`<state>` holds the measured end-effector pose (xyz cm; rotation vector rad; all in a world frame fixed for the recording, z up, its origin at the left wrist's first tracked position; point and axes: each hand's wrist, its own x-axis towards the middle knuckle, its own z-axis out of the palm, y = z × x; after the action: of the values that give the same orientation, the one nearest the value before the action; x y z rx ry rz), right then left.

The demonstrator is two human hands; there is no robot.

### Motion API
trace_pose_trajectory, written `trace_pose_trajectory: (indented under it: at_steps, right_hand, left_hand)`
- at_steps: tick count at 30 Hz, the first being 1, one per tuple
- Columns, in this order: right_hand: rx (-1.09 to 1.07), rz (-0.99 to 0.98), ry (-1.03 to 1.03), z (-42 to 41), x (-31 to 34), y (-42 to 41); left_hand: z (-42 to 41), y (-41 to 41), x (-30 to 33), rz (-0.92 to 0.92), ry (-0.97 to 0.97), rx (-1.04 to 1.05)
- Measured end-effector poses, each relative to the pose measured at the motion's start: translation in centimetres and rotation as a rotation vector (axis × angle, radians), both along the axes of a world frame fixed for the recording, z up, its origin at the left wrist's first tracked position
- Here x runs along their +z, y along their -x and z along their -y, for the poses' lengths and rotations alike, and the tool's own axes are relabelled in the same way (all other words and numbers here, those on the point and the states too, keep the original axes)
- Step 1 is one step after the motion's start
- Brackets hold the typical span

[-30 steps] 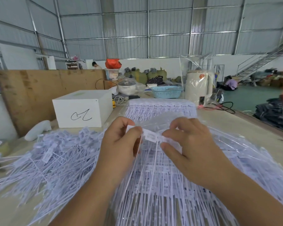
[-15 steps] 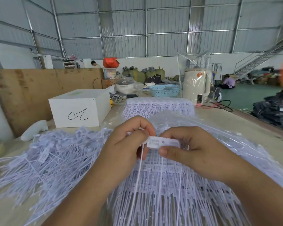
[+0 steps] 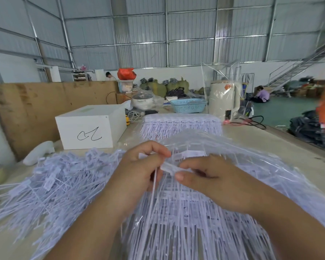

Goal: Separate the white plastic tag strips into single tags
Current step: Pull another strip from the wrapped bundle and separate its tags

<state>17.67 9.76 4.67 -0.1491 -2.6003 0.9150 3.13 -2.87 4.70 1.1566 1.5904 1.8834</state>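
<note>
Now I see both hands low over the table (image 3: pixel 281 145): left hand (image 3: pixel 139 175) pinches a thin tag tail between thumb and forefinger, right hand (image 3: pixel 210 177) pinches the white tag head (image 3: pixel 170 167). Joined tag strips (image 3: pixel 186 212) fan beneath them; loose single tags (image 3: pixel 51 184) pile just left.

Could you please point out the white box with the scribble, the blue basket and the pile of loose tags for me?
white box (image 3: pixel 91 128), head view, on its front face near the scribble.
blue basket (image 3: pixel 189 107), head view, on its front wall.
pile of loose tags (image 3: pixel 54 184), head view, on the middle of the heap.
</note>
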Motion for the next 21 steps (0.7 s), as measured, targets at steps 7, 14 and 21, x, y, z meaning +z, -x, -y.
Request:
trace_pose_trajectory:
  at_steps: [7, 14, 21]
  right_hand:
    - [0.013, -0.123, 0.237, -0.3, 0.7, 0.0]
    - [-0.204, -0.342, 0.09, 1.8, -0.8, 1.5]
    - [-0.263, -0.384, -0.106, 2.0, -1.3, 2.0]
  left_hand:
    - [0.1, -0.2, 0.3, -0.051, -0.02, -0.041]
    - [-0.6, -1.9, 0.4, 0.2, -0.263, 0.174]
    - [-1.2, -1.9, -0.2, 0.342, -0.24, 0.178]
